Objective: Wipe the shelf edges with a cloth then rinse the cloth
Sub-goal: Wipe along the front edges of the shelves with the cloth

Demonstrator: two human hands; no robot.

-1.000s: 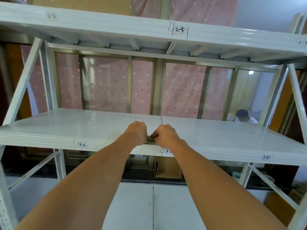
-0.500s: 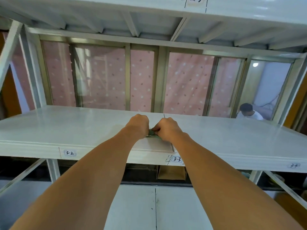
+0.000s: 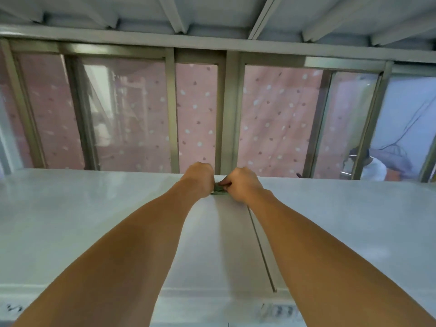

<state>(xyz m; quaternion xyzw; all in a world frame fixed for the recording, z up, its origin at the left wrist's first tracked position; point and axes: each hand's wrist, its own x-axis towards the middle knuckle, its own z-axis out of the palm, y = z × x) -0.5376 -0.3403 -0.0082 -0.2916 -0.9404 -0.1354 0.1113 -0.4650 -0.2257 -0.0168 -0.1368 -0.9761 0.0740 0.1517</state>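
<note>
cloth (image 3: 219,189) | pinched between both hands | far shelf (image 3: 94,220) edge

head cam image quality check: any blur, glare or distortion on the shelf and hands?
Head view: soft overall, front-edge label smeared unreadable; pale sheen on the shelf left of the arms; wide-angle bowing of the window frame; left hand and right hand evenly lit, green cloth barely visible between them.

The white shelf board (image 3: 82,223) is left bare on either side. Passage beyond its back edge is barred by the window frame (image 3: 171,114).
</note>
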